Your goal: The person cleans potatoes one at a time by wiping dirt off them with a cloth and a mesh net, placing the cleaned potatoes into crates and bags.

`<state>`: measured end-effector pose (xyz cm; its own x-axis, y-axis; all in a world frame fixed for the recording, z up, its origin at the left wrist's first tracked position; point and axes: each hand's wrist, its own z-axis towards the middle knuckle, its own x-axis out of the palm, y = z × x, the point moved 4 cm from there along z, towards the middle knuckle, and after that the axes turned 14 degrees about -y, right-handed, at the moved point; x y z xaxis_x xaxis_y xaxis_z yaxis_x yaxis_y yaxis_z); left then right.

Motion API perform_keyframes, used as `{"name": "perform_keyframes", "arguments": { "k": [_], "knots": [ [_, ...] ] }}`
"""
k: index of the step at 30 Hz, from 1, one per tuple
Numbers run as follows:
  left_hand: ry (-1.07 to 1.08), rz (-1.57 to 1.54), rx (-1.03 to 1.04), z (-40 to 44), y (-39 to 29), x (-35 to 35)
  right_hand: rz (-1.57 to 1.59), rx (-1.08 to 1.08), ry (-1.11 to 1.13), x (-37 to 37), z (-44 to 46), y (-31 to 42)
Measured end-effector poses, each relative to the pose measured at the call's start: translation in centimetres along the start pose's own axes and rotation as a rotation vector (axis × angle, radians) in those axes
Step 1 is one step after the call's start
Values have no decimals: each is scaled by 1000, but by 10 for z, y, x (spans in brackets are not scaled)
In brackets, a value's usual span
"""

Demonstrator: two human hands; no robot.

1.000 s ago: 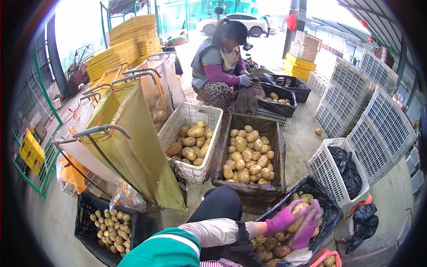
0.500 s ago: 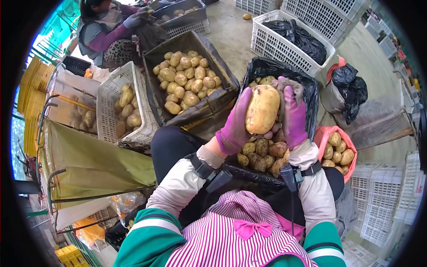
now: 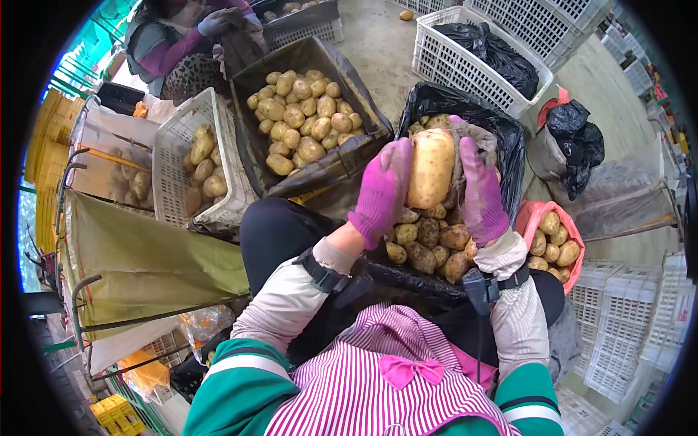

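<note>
Gloved in magenta knit, a worker's left hand [image 3: 382,192] grips one side of a large potato [image 3: 430,169], blunt-ended and oblong, its pale yellow skin smooth and faintly speckled. The right hand [image 3: 483,198] presses a rumpled grey cloth [image 3: 476,139] against the other side. Before us, the potato sits above a crinkled, black plastic-lined bin [image 3: 512,156], where rounder, dirt-caked potatoes [image 3: 429,243] lie heaped.

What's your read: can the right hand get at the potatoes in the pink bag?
Probably yes: though the right hand seems busy at the large potato, the pink bag stands open close by, its potatoes uncovered.
</note>
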<state>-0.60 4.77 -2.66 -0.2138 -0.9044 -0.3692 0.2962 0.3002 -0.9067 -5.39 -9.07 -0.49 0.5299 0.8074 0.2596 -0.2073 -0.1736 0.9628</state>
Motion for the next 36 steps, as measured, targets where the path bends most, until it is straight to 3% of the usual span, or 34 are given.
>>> {"name": "perform_keyframes", "arguments": {
  "k": [1, 3, 5, 6, 7, 8, 10, 12, 14, 15, 17, 18, 21, 23, 24, 26, 27, 30, 33, 36],
  "knots": [
    [-119, -228, -99, -6, -4, 0, -3, 1, 5, 0, 0, -5],
    [-193, -167, -37, -11, 0, 4, -2, 5, 5, 1, 0, -9],
    [124, -538, -93, -8, 9, 8, -202, -306, 90, 3, -1, 0],
    [208, -468, -96, -11, 6, 0, -204, -303, 92, 3, -2, 6],
    [293, -395, -94, -13, 2, -8, -13, -55, 114, 4, -2, 9],
    [600, -953, -231, -12, 13, 2, 182, 190, 132, 5, -3, 8],
    [331, -766, -198, -16, 2, -4, 171, 134, 114, 6, -3, 7],
    [398, -819, -207, -20, 12, 5, 150, 86, 95, 1, -1, 2],
    [456, -873, -216, -22, 20, 11, -366, -197, 80, -8, 6, -3],
    [571, -1040, -397, -21, 20, 16, -368, -194, 80, -8, 7, -4],
    [797, -1362, -769, -23, 13, 24, -322, 11, -79, -15, 10, -11],
    [798, -1363, -773, -26, 2, 23, -323, 14, -80, -16, 11, -9],
    [432, -951, -594, -21, -13, 12, -409, 102, -151, -18, 13, 0],
    [670, -1219, -816, -19, -13, 15, -208, 231, -274, -19, 11, 0],
    [669, -1220, -814, -17, -4, 18, -207, 230, -273, -20, 10, 2],
    [728, -1480, -830, -14, 11, 25, -297, -146, -4, -9, 5, 17],
    [718, -1485, -822, -14, 9, 25, -298, -148, 8, -5, -1, 16],
    [323, -1746, -1055, -15, 8, 21, -609, -807, 328, 31, -35, 23],
    [322, -1669, -1015, -15, 10, 24, -824, -855, 335, 26, -35, 9],
    [387, -1633, -969, -15, 13, 25, -754, -834, 244, 24, -30, 7]
  ]
}}
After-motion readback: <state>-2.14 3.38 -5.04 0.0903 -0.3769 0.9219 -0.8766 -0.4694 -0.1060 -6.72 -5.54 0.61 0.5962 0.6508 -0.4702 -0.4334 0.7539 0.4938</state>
